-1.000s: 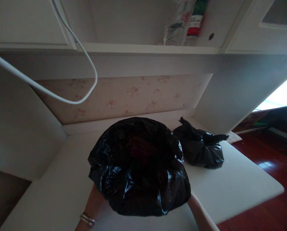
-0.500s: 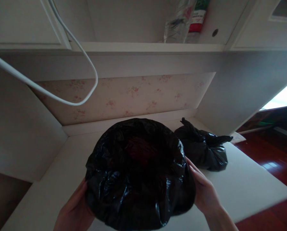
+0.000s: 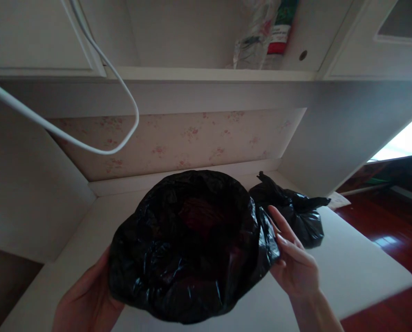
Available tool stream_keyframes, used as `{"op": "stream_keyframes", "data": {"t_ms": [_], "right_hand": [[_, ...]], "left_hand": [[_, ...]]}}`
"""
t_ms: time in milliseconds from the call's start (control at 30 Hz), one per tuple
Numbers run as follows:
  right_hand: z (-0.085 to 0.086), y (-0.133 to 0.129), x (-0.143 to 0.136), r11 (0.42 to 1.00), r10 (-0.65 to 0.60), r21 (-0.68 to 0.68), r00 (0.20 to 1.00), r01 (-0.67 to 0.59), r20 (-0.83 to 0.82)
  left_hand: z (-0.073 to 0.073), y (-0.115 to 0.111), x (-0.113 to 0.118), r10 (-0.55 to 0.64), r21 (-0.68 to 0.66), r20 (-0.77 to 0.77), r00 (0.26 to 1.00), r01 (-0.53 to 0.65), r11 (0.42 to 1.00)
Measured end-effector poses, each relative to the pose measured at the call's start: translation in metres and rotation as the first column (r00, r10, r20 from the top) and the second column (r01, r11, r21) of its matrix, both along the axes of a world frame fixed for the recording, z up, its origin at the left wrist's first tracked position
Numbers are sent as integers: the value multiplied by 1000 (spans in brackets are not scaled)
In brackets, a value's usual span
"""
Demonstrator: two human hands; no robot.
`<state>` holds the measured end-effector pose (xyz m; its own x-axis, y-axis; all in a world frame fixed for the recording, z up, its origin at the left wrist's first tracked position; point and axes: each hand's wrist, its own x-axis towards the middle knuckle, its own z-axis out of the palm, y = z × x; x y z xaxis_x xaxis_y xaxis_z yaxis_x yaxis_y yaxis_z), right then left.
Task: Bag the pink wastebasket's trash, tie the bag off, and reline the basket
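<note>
A glossy black plastic garbage bag fills the middle of the view, its mouth spread wide as a folded-over rim. Deep inside it shows a dark reddish patch; whether a bin stands inside the bag cannot be made out. My left hand grips the bag's left side, with its fingertips hidden by the plastic. On the right, my right hand pinches the bag's rim between thumb and fingers, pulling it outward. Behind that hand lies a second black garbage bag, knotted at the top, on the white desk.
A white cable loops down at the upper left. Overhead runs a white shelf holding a clear plastic package and a red-and-green container. White side panels flank the desk. Reddish wooden floor shows at the right.
My right hand has shifted its hold and drawn the rim out to the right. My left hand has moved left, stretching the bag's edge outward.
</note>
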<state>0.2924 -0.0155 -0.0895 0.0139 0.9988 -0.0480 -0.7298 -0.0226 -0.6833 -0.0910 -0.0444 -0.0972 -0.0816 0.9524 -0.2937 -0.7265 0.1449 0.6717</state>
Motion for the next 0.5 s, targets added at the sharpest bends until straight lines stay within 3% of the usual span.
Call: {"op": "stream_keyframes", "data": {"t_ms": [167,267,500], "right_hand": [[8,16,1,997,22,66,990,-31,137],[16,30,-1,990,-27,141,969,-8,246],[17,65,-1,967,-124,255,898,14,423]], "left_hand": [[40,7,21,185,-100,-61,981,-191,977],[56,12,23,294,-162,-73,953,-302,939],[87,26,28,325,-301,13,946,-306,903]]}}
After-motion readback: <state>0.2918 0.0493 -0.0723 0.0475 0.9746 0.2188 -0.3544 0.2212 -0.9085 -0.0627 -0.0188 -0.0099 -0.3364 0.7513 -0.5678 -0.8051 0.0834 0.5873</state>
